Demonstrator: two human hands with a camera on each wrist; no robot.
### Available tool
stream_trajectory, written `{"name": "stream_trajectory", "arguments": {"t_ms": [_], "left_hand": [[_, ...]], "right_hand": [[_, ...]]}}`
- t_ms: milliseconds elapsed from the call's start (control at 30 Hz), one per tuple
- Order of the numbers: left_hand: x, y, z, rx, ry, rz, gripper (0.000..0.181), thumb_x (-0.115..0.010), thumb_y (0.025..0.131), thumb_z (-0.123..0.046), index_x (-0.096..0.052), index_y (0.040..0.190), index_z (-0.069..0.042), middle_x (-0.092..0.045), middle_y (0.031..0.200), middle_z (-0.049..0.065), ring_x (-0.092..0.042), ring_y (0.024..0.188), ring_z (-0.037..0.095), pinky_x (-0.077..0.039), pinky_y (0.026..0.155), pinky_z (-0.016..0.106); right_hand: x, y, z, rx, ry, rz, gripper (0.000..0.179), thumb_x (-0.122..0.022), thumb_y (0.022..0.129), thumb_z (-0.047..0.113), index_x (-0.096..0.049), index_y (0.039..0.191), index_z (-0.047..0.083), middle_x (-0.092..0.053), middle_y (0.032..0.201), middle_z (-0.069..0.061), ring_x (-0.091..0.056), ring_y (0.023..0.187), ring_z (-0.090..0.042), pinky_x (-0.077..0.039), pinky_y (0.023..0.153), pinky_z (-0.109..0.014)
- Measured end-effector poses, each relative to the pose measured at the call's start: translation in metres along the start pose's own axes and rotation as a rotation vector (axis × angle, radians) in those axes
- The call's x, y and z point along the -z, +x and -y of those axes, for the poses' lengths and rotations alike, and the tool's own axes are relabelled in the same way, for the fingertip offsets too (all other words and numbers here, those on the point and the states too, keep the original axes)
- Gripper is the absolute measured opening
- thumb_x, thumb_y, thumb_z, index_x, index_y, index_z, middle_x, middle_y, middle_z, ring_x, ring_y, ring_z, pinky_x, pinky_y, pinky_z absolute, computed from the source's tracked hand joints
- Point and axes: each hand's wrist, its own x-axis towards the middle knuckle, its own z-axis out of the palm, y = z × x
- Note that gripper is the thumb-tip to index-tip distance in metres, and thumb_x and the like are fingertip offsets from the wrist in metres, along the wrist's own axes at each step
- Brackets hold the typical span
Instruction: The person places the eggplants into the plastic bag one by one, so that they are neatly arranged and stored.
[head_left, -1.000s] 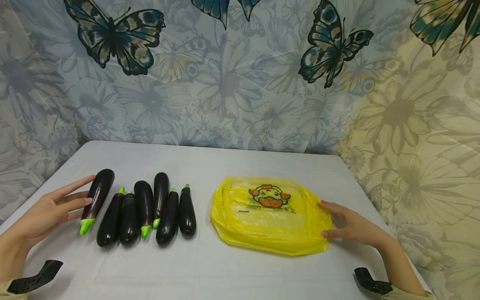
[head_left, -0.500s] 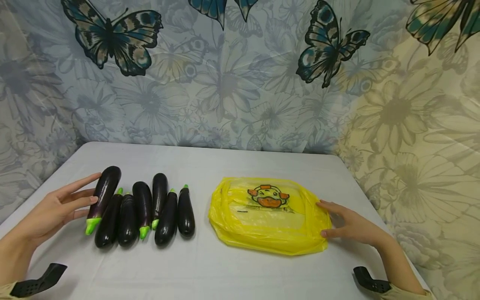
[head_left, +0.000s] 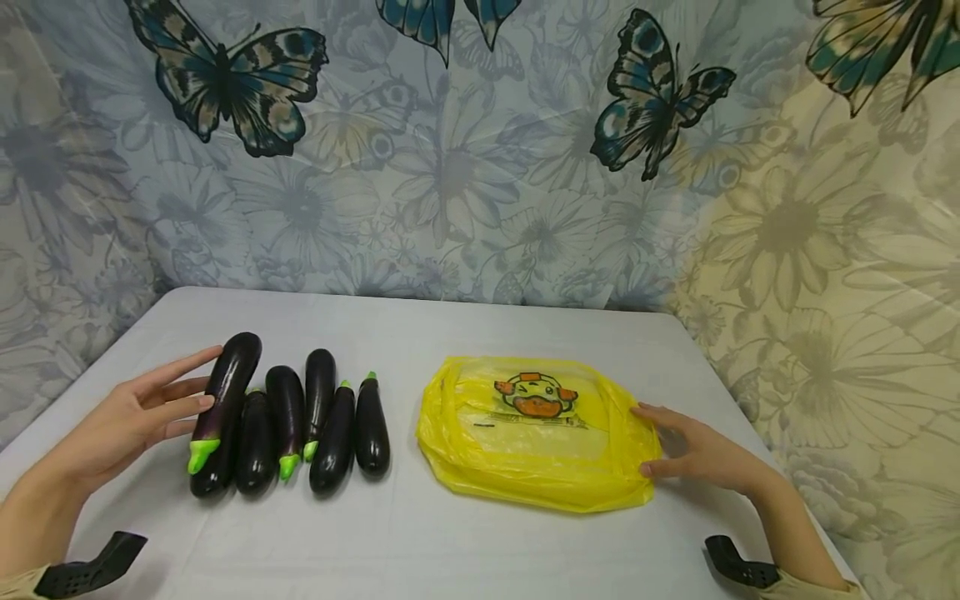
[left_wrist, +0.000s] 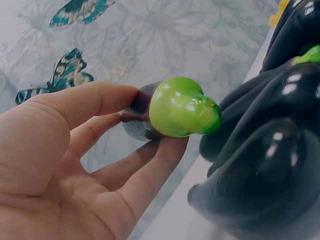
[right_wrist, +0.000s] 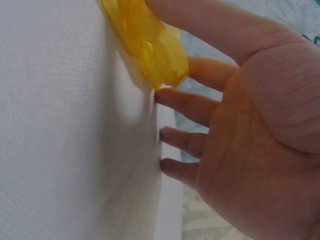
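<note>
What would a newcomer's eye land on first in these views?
Probably the bright yellow bag with its printed cartoon face, on the white table, touched by the right hand. Next, the row of glossy dark eggplants to its left, plus a green-capped eggplant pinched in the left hand. Above, large blue-green butterflies on the floral backdrop.

Glossy smooth eggplants [head_left: 372, 429]; crinkled plastic bag [head_left: 525, 467].

Six eggplants [head_left: 287, 408] left of bag [head_left: 525, 467], on table [head_left: 465, 550]
</note>
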Motion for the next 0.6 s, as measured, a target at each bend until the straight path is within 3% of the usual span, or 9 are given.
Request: {"name": "stream_trajectory", "arguments": {"t_ms": [367, 600], "left_hand": [[-0.02, 0.005, -0.024, -0.002, 0.05, 0.034, 0.064, -0.057, 0.102, -0.014, -0.028, 0.157, -0.028, -0.038, 0.145, 0.012, -0.056, 0.115, 0.006, -0.052, 0.086, 0.025], [-0.047, 0.014, -0.031, 0.024, -0.031, 0.033, 0.066, -0.061, 0.1, -0.019, -0.029, 0.157, -0.029, -0.031, 0.151, 0.024, -0.054, 0.116, 0.002, -0.052, 0.087, 0.027]], "right_hand": [[-0.001, 0.001, 0.0, 0.006, -0.009, -0.012, 0.085, -0.082, 0.08, 0.037, -0.043, 0.148, 0.003, -0.03, 0.153, -0.026, -0.018, 0.139, -0.052, -0.015, 0.102, -0.075], [0.0, 0.001, -0.001, -0.001, -0.011, -0.005, 0.085, -0.082, 0.08, 0.037, -0.044, 0.148, 0.004, -0.03, 0.153, -0.025, -0.018, 0.139, -0.052, -0.015, 0.102, -0.075]]}}
